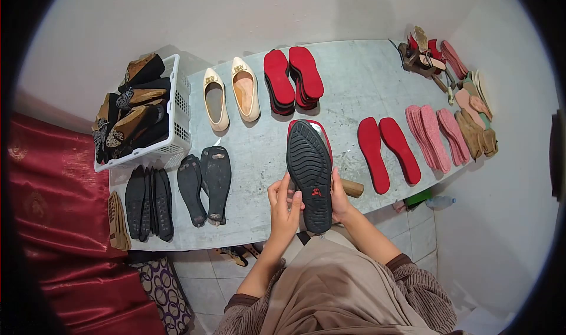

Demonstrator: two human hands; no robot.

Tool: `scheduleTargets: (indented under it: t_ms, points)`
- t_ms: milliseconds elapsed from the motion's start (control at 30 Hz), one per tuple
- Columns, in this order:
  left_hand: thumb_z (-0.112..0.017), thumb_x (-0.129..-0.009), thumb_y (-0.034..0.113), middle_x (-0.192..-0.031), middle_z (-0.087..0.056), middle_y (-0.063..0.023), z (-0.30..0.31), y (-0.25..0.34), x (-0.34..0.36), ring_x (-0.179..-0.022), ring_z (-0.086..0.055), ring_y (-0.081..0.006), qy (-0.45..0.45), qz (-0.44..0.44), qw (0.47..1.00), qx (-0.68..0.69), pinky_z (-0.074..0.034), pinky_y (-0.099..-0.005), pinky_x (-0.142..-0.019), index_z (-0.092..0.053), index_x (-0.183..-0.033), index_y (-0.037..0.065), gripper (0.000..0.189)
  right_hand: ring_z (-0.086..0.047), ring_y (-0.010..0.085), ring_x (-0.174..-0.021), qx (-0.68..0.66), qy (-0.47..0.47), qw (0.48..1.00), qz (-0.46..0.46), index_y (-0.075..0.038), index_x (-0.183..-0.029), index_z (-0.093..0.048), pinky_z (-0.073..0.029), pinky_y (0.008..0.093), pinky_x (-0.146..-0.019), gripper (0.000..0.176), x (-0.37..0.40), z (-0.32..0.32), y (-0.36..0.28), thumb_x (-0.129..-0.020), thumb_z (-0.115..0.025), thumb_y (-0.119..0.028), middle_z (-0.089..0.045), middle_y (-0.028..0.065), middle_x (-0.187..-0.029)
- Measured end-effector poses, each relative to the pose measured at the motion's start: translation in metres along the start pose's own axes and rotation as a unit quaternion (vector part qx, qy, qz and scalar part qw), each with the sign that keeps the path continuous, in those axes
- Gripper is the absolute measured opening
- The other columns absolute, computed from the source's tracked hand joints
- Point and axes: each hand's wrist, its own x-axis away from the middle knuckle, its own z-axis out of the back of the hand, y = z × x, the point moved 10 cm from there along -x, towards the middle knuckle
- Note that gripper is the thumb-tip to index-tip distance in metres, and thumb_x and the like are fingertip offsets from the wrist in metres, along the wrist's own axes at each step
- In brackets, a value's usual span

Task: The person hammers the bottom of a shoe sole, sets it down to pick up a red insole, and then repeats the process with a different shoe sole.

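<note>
Tabletop [354, 99] is carrying rows of soles and shoes, and a white basket [177, 137] of black shoes is sitting at its left edge. Both forearms are reaching up over the near edge, angling in toward each other. A black sole [309, 170] is standing tread-up between the hands above that near edge, its toe pointing at the far edge and a red layer showing behind it. The left hand [285, 210] is pinching the heel's left side with its fingers curled. The right hand [338, 198] is cupping the heel's right side. A wooden handle [354, 188] is lying just beside it.
</note>
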Motion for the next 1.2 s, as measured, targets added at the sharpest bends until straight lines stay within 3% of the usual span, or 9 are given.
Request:
scheduleTargets:
  t_ms: [200,400,633,1200]
  points:
    - [-0.044,-0.093,0.014,-0.110,-0.034,-0.0109,-0.008,0.001,-0.011,-0.071,-0.047,-0.0100,-0.009,0.000,0.999,-0.038,-0.045,-0.0212,-0.053,-0.030,-0.137,0.003,0.048,-0.062,0.0196,-0.068,0.080,0.031,0.996,0.008,-0.005,-0.116,-0.049,-0.054,0.0320,-0.061,0.082,-0.001,0.001,-0.018,-0.083,-0.012,-0.071,-0.061,0.0126,-0.092]
    - [-0.044,-0.093,0.015,-0.109,-0.035,-0.0111,-0.003,0.005,-0.015,-0.072,-0.047,-0.0096,-0.003,0.020,0.999,-0.047,-0.044,-0.0203,-0.051,-0.026,-0.139,0.006,0.050,-0.063,0.0201,-0.067,0.067,-0.011,0.998,-0.016,-0.004,-0.116,-0.048,-0.054,0.0321,-0.062,0.085,-0.012,-0.004,-0.016,-0.082,-0.011,-0.072,-0.061,0.0129,-0.093]
    - [-0.042,-0.094,0.015,-0.111,-0.034,-0.0121,0.011,-0.005,-0.011,-0.069,-0.047,-0.0096,0.025,0.031,0.998,-0.057,-0.044,-0.0214,-0.051,-0.022,-0.140,0.005,0.052,-0.062,0.0209,-0.068,0.105,-0.046,0.993,-0.042,-0.004,-0.115,-0.048,-0.054,0.0327,-0.062,0.087,-0.020,-0.018,-0.008,-0.080,-0.010,-0.074,-0.061,0.0130,-0.092]
    - [-0.037,-0.096,0.018,-0.114,-0.035,-0.0143,-0.001,-0.003,-0.012,-0.068,-0.048,-0.0106,-0.007,0.037,0.997,-0.061,-0.044,-0.0231,-0.054,-0.014,-0.141,0.003,0.053,-0.063,0.0234,-0.069,0.146,-0.015,0.989,-0.026,-0.005,-0.119,-0.046,-0.054,0.0337,-0.064,0.085,-0.013,-0.008,-0.015,-0.081,-0.011,-0.073,-0.060,0.0130,-0.096]
